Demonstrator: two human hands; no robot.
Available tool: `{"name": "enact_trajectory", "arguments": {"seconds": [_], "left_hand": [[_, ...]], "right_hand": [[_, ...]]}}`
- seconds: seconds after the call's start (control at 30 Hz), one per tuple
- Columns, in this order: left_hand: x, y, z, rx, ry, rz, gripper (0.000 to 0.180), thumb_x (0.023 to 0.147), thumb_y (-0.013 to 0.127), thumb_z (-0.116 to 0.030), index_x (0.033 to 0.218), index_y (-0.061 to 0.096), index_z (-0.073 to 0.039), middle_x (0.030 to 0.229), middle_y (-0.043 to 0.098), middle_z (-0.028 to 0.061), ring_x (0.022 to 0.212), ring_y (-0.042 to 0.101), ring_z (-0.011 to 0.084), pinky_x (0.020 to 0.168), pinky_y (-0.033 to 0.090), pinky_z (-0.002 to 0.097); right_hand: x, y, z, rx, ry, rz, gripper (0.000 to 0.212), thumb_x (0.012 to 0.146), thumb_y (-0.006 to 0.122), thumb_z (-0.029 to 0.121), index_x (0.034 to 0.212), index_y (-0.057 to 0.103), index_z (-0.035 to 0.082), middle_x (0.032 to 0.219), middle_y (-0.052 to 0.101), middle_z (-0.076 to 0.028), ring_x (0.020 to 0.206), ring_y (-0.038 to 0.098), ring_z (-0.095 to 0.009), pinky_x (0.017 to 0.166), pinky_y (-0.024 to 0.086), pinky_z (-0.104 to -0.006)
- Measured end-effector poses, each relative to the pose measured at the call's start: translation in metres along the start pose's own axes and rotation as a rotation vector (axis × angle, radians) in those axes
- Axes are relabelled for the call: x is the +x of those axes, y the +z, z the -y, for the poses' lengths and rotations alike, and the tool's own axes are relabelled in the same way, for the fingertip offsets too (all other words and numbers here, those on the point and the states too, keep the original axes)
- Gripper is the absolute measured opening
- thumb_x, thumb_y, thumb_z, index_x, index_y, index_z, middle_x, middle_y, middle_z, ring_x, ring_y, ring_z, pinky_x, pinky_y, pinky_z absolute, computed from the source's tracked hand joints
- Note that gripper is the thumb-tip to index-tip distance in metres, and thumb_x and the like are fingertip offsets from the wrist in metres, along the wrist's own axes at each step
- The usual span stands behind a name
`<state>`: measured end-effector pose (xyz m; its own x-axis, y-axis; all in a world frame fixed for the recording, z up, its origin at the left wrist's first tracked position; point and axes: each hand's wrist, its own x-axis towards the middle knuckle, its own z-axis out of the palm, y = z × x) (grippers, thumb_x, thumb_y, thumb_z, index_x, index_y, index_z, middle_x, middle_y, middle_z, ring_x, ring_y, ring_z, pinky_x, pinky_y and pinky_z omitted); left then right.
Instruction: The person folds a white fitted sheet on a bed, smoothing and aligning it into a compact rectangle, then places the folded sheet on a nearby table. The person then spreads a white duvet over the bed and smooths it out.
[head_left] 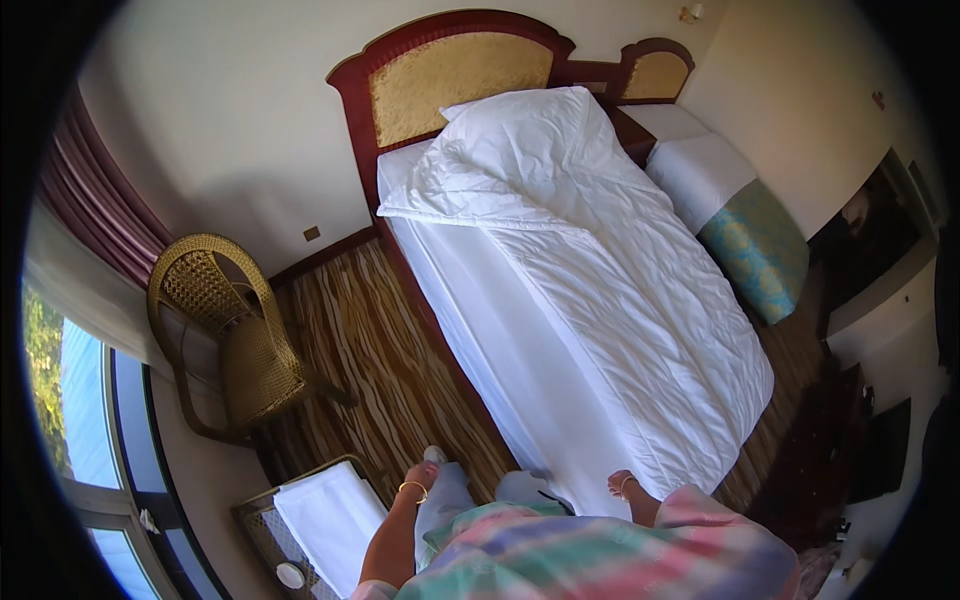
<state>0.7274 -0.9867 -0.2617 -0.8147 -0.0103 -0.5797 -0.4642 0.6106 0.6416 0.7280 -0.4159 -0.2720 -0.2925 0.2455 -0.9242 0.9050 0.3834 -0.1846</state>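
Head view: white duvet (640, 300) lies on the nearer bed (480, 310), biased to the right. It reaches from near the headboard (460, 85) down to the foot end. Upper left corner is folded back, surface creased throughout.

Status, my read: duvet is on the bed but not squared up. Long strip of bottom sheet along the left is bare; folded corner and wrinkles remain. Second bed (682, 170) beyond looks finished, smooth white cover with a teal-and-gold runner (755, 245) across it.

Right hand (619, 482): fingers curled, over the sheet just beside the duvet's lower left edge. Can't tell if it's gripping fabric. Left hand (421, 474): hanging by the trouser leg, partly curled; grip unclear, no object visible in it. Folded white linen (335, 520) sits on the wicker table (262, 530), lower left.
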Motion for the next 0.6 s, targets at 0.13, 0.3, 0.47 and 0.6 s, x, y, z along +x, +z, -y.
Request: {"name": "enact_trajectory", "arguments": {"seconds": [0.13, 0.3, 0.47, 0.6], "left_hand": [[0.071, -0.104, -0.051, 0.105, -0.143, 0.167, 0.030, 0.071, 0.062, -0.015, 0.100, 0.059, -0.013, 0.082, 0.066, 0.0052, 0.086, 0.062, 0.0251, 0.075, 0.047, 0.0340], [0.144, -0.168, -0.111, 0.293, -0.003, 0.140, 0.058, 0.074, 0.066, -0.017, 0.126, 0.041, -0.012, 0.101, 0.061, 0.0091, 0.095, 0.058, 0.0261, 0.085, 0.045, 0.0373], [0.265, -0.194, -0.147, 0.238, 0.046, 0.374, 0.054, 0.074, 0.069, -0.025, 0.121, 0.047, -0.009, 0.113, 0.054, 0.0110, 0.101, 0.055, 0.0255, 0.086, 0.046, 0.0373], [0.325, -0.232, -0.205, 0.051, 0.000, 0.377, 0.045, 0.074, 0.067, -0.020, 0.115, 0.052, -0.007, 0.107, 0.058, 0.0109, 0.095, 0.057, 0.0238, 0.081, 0.047, 0.0325]], "right_hand": [[-0.059, 0.032, 0.045, 0.388, 0.049, 0.024, 0.011, 0.078, 0.051, 0.015, 0.070, 0.058, 0.012, 0.064, 0.055, -0.003, 0.055, 0.053, -0.019, 0.049, 0.040, -0.0312], [-0.041, 0.112, 0.089, 0.139, -0.036, 0.012, 0.010, 0.076, 0.057, 0.012, 0.081, 0.065, 0.010, 0.068, 0.058, -0.003, 0.058, 0.053, -0.015, 0.049, 0.046, -0.0322], [0.027, 0.138, 0.162, -0.110, -0.181, 0.061, 0.016, 0.077, 0.055, 0.016, 0.089, 0.064, 0.009, 0.081, 0.061, -0.006, 0.073, 0.058, -0.019, 0.062, 0.050, -0.0350], [0.070, 0.135, 0.275, -0.301, -0.323, -0.019, 0.020, 0.075, 0.048, 0.019, 0.074, 0.065, 0.009, 0.085, 0.063, -0.013, 0.082, 0.060, -0.030, 0.074, 0.048, -0.0381]]}}
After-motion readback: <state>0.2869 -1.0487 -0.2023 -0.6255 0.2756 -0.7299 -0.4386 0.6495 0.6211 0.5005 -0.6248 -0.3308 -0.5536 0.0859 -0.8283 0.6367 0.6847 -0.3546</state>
